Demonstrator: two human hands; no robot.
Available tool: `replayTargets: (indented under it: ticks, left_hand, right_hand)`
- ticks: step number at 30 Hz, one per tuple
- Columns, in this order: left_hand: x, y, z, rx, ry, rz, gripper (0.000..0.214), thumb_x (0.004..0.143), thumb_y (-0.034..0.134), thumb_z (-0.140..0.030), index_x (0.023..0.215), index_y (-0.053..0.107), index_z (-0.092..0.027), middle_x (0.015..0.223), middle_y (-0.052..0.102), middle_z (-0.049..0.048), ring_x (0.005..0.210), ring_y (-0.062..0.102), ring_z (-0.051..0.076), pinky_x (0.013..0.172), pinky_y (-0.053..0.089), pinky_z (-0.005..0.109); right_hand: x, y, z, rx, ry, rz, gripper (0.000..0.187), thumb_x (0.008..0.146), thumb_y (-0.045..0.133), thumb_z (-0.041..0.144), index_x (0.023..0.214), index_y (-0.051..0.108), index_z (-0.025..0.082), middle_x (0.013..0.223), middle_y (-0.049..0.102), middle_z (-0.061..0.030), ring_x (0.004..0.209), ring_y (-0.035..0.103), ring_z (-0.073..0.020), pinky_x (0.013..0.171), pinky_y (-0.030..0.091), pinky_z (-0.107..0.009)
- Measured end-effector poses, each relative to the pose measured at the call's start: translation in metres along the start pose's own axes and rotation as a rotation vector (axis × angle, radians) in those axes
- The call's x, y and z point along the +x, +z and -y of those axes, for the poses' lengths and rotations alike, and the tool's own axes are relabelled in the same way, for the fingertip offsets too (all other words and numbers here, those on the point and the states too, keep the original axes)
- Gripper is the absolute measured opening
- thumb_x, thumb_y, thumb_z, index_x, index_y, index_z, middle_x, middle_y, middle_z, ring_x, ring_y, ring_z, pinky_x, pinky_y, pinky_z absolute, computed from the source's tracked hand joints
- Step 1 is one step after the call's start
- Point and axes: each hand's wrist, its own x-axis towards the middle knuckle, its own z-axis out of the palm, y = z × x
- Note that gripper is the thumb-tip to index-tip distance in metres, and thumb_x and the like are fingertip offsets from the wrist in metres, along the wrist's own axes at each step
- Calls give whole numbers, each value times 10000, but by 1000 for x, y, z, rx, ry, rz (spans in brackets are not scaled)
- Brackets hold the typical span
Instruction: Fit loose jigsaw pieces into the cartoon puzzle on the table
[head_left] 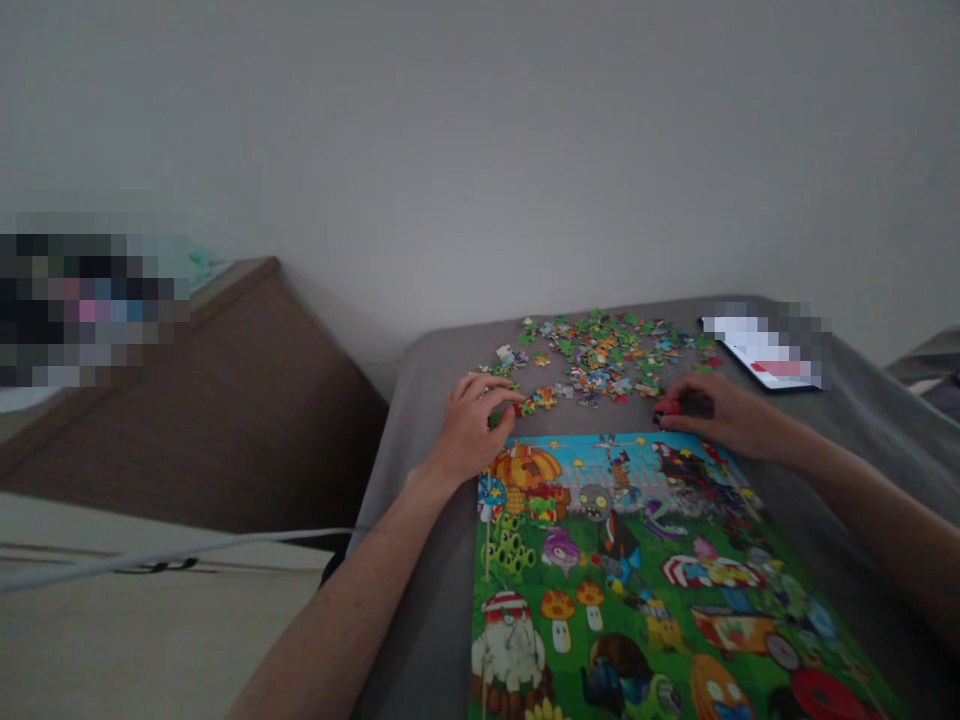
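A colourful cartoon picture sheet lies on a grey cloth-covered table. Beyond its far edge is a scattered heap of loose puzzle pieces. My left hand rests at the sheet's far left corner, fingers curled in a pinch around a small piece. My right hand lies at the far right corner, fingers closed on a small red and dark piece.
A phone or tablet lies at the table's far right, its screen blurred. A brown sofa back stands to the left, with a white cable across a beige seat. A plain wall rises behind.
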Motion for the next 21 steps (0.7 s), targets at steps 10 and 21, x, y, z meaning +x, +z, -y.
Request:
replayTargets:
  ticks: [10, 21]
  left_hand:
    - [-5, -2, -12, -12, -17, 77, 230, 971, 586, -194, 1118, 744, -273, 1256, 709, 38, 1269, 567, 247, 1149, 408, 507]
    - [-3, 9, 22, 155, -194, 84, 325, 952, 588, -240, 1259, 690, -273, 1410, 613, 71, 1370, 508, 292, 1167, 408, 535]
  right_hand:
    - [-12, 8, 12, 297, 118, -316, 550, 720, 782, 701, 1025, 681, 255, 971, 779, -91, 867, 732, -276, 790, 602, -410]
    - [-9, 23, -22, -389, -149, -332, 430, 976, 463, 473, 1164, 764, 230, 1188, 734, -161, 1161, 644, -397, 1050, 459, -645]
